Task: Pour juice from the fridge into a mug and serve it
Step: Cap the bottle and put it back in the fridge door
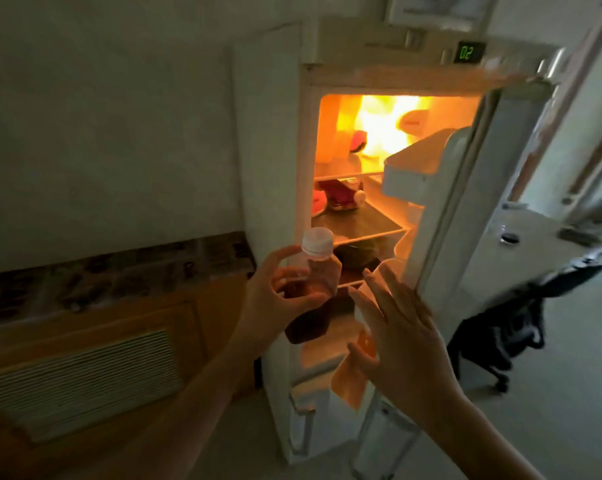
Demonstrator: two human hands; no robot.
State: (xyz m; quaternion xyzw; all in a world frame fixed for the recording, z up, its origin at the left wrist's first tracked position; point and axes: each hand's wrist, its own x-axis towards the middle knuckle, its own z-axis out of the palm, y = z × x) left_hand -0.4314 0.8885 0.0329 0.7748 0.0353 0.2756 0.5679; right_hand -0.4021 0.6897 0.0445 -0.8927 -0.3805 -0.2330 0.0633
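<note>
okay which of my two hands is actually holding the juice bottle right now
Your left hand: its fingers curl round the clear plastic bottle of brown juice with a white cap. Your right hand is spread flat, holding nothing, near the open fridge door.

- Fridge shelf [358, 221] above both hands: red packets [337, 197] lie at its back left.
- Floor [552, 410] right of the hands: black chair [510, 327] stands there.

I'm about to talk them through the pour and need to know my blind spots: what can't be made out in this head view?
- Mug: not in view.
- Top shelf contents: washed out by fridge light glare.
- Bottle label and fill level: blurred, partly covered by the left hand.
- Lower door shelf items: hidden behind the right hand.
- Black chair: dim.
</note>
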